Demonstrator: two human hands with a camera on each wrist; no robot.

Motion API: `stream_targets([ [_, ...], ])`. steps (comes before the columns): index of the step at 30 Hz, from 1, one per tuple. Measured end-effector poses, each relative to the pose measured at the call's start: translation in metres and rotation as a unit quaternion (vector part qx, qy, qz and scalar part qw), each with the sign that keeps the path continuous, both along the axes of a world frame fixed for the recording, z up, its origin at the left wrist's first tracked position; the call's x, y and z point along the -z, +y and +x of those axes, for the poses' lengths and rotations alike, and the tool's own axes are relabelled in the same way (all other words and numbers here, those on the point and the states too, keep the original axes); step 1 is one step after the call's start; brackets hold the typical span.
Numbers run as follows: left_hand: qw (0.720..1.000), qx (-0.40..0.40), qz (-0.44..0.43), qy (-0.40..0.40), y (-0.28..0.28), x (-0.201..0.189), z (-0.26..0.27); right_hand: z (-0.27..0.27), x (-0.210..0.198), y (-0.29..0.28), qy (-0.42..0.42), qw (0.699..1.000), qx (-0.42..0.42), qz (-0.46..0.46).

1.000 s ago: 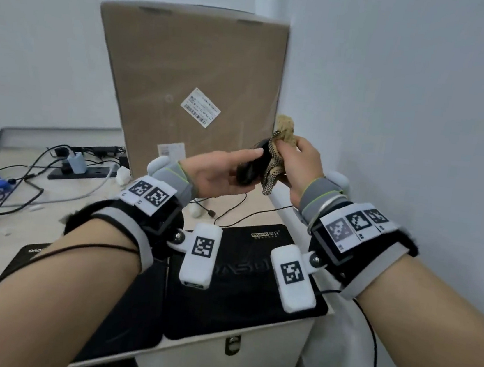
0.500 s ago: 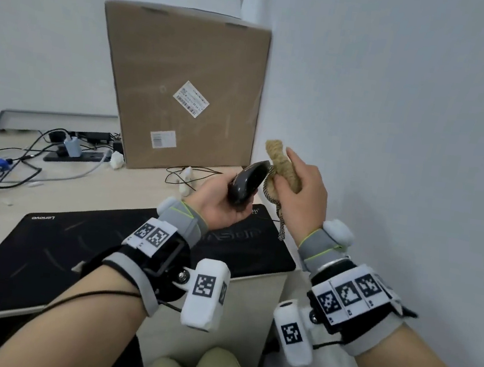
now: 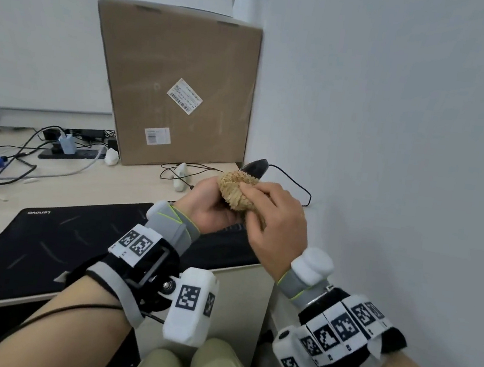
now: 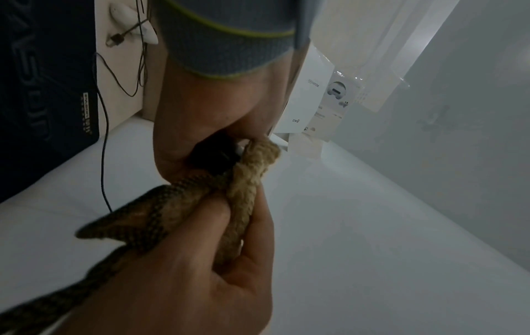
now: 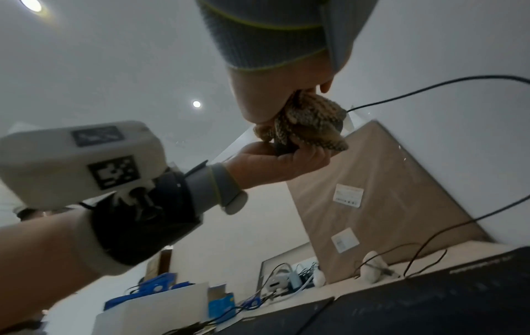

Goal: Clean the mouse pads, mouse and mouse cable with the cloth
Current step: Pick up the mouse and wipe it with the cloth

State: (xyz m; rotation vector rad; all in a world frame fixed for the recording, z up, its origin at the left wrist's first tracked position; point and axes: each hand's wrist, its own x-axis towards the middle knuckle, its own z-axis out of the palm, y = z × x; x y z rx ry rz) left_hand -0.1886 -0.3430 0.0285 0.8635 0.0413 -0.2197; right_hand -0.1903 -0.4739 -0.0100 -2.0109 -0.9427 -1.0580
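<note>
Tan cloth (image 3: 238, 190), bunched in the right hand (image 3: 275, 227), wipes the mouse (image 3: 255, 166); the left hand (image 3: 210, 207) clasps it aloft for access.

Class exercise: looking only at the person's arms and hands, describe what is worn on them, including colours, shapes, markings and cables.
The left hand and right hand are bare. Each wrist wears a grey knitted cuff with yellow-green edging, a black strap with a grey band, white tabs printed with black square codes, and a white boxy camera pod. A thin black cable runs along the left forearm.
</note>
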Motion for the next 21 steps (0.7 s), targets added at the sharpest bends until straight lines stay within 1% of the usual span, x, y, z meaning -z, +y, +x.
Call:
stream_targets([
  [2, 0.999, -0.021, 0.017, 0.018, 0.002, 0.002, 0.000, 0.012, -0.007, -0.004, 0.001, 1.000, 0.012, 0.003],
  [5, 0.998, -0.030, 0.027, 0.044, 0.005, 0.003, 0.001, 0.037, -0.023, -0.007, 0.045, 0.998, 0.037, 0.029],
  [7, 0.998, -0.031, 0.028, 0.047, 0.007, 0.003, 0.002, 0.045, -0.026, -0.007, 0.066, 0.996, 0.039, 0.038],
  [9, 0.998, -0.036, 0.021, 0.039, 0.009, 0.004, 0.003, 0.038, -0.021, -0.005, 0.050, 0.998, 0.019, 0.020],
  [12, 0.999, -0.034, 0.019, 0.027, 0.014, 0.010, 0.003, 0.016, 0.000, -0.004, 0.002, 0.998, -0.021, -0.051],
  [15, 0.999, -0.023, 0.033, 0.037, 0.016, 0.020, 0.002, 0.013, 0.012, -0.007, -0.021, 0.996, -0.010, -0.086],
  [18, 0.998, -0.021, 0.040, 0.050, 0.015, 0.020, 0.003, 0.027, 0.002, -0.008, 0.000, 0.997, 0.029, -0.065],
  [21, 0.997, -0.018, 0.039, 0.064, 0.017, 0.020, 0.008, 0.047, -0.010, -0.002, 0.062, 0.997, 0.040, -0.014],
])
